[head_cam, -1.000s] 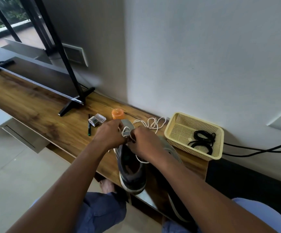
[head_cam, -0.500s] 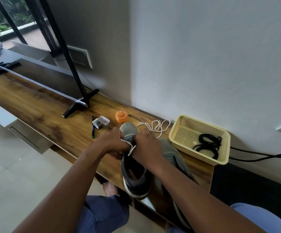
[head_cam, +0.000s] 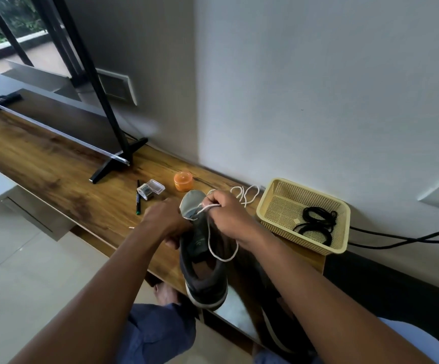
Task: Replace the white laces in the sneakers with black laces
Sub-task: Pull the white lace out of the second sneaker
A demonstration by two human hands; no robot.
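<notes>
A dark grey sneaker [head_cam: 202, 261] with a white sole lies on the wooden table [head_cam: 63, 185], heel toward me and over the table's edge. My left hand [head_cam: 167, 223] grips its left side near the eyelets. My right hand [head_cam: 226, 215] pinches the white lace [head_cam: 222, 256], which loops down over the shoe's opening. More white lace [head_cam: 247, 193] trails on the table behind my hand. A second sneaker [head_cam: 279, 327] lies under my right forearm, mostly hidden. The black laces [head_cam: 315, 224] lie coiled in the yellow basket [head_cam: 271, 203].
An orange lidded jar [head_cam: 183, 181], a small clear plastic box [head_cam: 151, 189] and a green-tipped pen [head_cam: 137, 197] lie behind the shoe. A black TV stand foot [head_cam: 116, 161] stands to the left. Black cables [head_cam: 410, 237] run along the wall on the right.
My right hand has pulled more white lace out, so a longer loop hangs over the shoe's opening. My left hand has slid down onto the shoe's side.
</notes>
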